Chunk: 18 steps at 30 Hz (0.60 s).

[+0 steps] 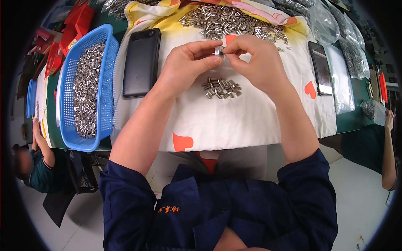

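Observation:
My left hand is closed, its thumb and fingertips pinching a small round metal piece that looks like a ring or disc. Just to its right, my right hand has its thumb and forefinger pressed together against the piece; whatever lies between those fingertips is too small to make out. Below both hands, a little pile of short silvery metal cylinders rests on the white cloth. A much larger heap of the same cylinders spreads beyond my hands.
On the left stands a blue plastic basket full of small metal cylinders, beside a black power bank. A phone lies right, near clear bags of metal parts. Red bins stand far left. A person sits left, another right.

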Tool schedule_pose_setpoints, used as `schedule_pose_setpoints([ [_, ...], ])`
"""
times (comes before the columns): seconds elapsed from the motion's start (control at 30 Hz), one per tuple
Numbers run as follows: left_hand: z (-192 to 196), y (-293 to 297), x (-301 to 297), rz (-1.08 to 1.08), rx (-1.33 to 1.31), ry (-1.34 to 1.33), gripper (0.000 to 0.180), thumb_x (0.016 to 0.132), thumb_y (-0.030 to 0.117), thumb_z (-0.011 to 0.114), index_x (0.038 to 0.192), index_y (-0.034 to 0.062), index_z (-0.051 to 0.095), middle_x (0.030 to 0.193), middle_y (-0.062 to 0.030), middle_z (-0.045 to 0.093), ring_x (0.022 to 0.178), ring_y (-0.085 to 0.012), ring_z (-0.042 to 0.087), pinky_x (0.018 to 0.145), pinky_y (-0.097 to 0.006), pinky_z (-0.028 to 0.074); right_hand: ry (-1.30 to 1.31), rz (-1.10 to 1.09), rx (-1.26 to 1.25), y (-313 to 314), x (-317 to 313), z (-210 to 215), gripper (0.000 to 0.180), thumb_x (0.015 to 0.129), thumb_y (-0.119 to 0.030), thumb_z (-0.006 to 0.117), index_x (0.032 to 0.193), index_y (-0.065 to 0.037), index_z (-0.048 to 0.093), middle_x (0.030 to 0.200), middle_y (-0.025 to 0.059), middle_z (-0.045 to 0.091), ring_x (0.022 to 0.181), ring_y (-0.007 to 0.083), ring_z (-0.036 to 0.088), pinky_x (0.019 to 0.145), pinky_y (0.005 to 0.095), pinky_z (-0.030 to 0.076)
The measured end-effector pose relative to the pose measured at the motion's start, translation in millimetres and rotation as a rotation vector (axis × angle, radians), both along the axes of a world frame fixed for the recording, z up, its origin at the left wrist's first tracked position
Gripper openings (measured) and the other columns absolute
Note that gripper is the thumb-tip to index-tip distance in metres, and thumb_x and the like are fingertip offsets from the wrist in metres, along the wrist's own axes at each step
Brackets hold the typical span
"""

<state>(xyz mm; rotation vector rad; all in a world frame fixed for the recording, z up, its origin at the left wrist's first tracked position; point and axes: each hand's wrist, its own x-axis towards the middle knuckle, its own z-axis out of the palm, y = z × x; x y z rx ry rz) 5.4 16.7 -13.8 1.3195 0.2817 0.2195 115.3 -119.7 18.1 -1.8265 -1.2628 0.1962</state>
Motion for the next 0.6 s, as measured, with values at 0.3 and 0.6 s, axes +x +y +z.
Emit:
schedule_pose_setpoints([
  [0.3, 5, -2, -2, -0.021, 0.052, 0.027, 0.035, 0.075, 0.002, 0.062, 0.109, -0.0008, 0.054, 0.094, -0.0063, 0.061, 0.084, -0.0081, 0.057, 0.074, -0.020, 0.045, 0.251, 0.104, -0.064, -3, 11, 4, 0.011, 0.071, -0.006, 0.058, 0.081, -0.002, 0.061, 0.072, 0.0062, 0.060, 0.065, 0.0143, 0.056, 0.062, 0.0248, 0.045],
  [0.6, 13, -14, -5, -0.220, 0.169, 0.104, 0.033, 0.074, 0.001, 0.063, 0.106, 0.0014, 0.057, 0.090, -0.0020, 0.061, 0.080, -0.0064, 0.057, 0.070, -0.019, 0.046, -0.227, -0.243, -0.065, 2, 50, -27, 0.016, 0.072, -0.011, 0.059, 0.086, -0.004, 0.062, 0.079, 0.0087, 0.060, 0.074, 0.0197, 0.057, 0.070, 0.0293, 0.045],
])
